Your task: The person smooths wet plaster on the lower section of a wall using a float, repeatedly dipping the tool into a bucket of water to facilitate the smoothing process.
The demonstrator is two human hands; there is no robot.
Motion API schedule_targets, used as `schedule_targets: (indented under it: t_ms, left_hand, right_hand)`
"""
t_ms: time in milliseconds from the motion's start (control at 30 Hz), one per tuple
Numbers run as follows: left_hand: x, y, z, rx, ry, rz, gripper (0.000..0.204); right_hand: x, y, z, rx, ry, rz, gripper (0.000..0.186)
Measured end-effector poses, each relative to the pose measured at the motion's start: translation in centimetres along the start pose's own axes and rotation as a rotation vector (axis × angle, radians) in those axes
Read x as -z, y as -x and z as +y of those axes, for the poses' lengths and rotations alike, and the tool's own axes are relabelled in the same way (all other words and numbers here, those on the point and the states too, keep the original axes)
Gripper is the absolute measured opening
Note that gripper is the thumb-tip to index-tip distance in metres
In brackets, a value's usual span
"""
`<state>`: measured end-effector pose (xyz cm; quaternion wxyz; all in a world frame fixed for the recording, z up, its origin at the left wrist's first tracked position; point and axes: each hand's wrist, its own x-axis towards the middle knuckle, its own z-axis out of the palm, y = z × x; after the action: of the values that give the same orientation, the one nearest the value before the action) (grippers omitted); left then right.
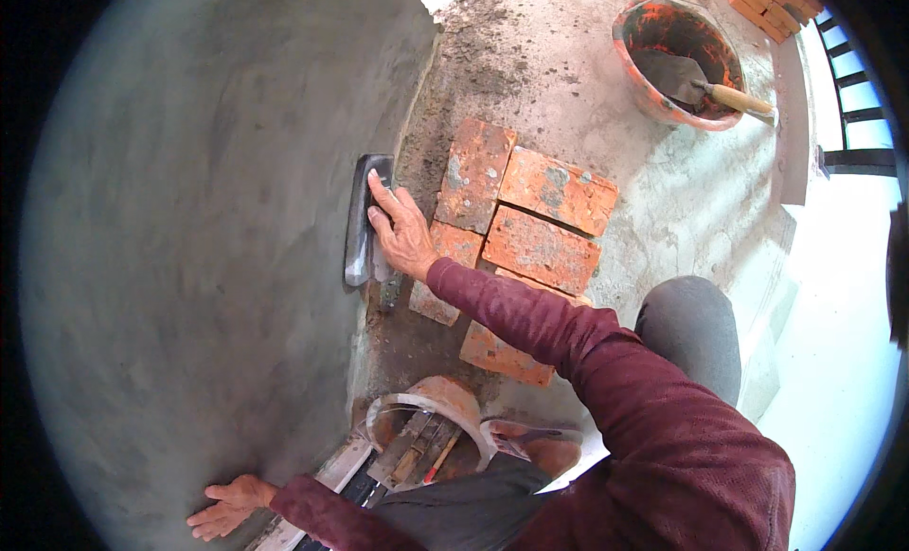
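Observation:
A dark plastering float (358, 237) stands against the grey plastered wall (208, 229), close to the wall's lower edge. My right hand (409, 239) is closed on it, with one finger stretched along its back; the palm side is hidden. Lower left, my left hand (237, 502) is held at the wall with its fingers apart and nothing in them. Just right of the float, several orange bricks (540, 248) lie on the floor, spotted with mortar. My right forearm passes over them and hides part of some.
An orange-rimmed bucket (630, 40) at the upper right holds a pointing trowel (729, 97) with a wooden handle. Near my feet, a mortar-stained bucket (445, 392) contains several tools. More bricks (772, 7) are stacked at the top right, by a dark railing (857, 161).

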<state>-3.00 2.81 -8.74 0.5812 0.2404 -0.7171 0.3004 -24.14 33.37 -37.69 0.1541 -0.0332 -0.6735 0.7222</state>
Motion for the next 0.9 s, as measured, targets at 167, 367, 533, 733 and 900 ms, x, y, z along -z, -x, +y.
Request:
schedule_targets:
  t_ms: [167, 367, 533, 733, 900]
  left_hand:
    - [-1.9, 0.0, -2.9, -0.138, -0.037, 0.05, 0.068]
    - [-0.1, -0.2, -0.9, -0.051, -0.021, -0.004, 0.073]
    - [-0.9, -0.3, -3.0, -0.341, -0.072, 0.018, 0.075]
    - [-0.2, -0.1, 0.4, -0.089, 0.049, -0.003, 0.075]
    - [0.6, -0.4, 0.9, 0.04, -0.002, -0.073, 0.074]
  right_hand:
    - [6.4, -16.3, 2.1, 0.161, 0.07, 0.2, 0.052]
    - [0.5, -4.2, -3.0, 0.241, 0.126, 0.063, 0.06]
    - [0.5, -3.2, -5.0, 0.379, 0.241, -0.053, 0.054]
    - [6.1, -16.5, -0.2, 0.016, 0.019, 0.069, 0.045]
    - [-1.2, 4.4, -4.1, 0.246, 0.15, -0.134, 0.058]
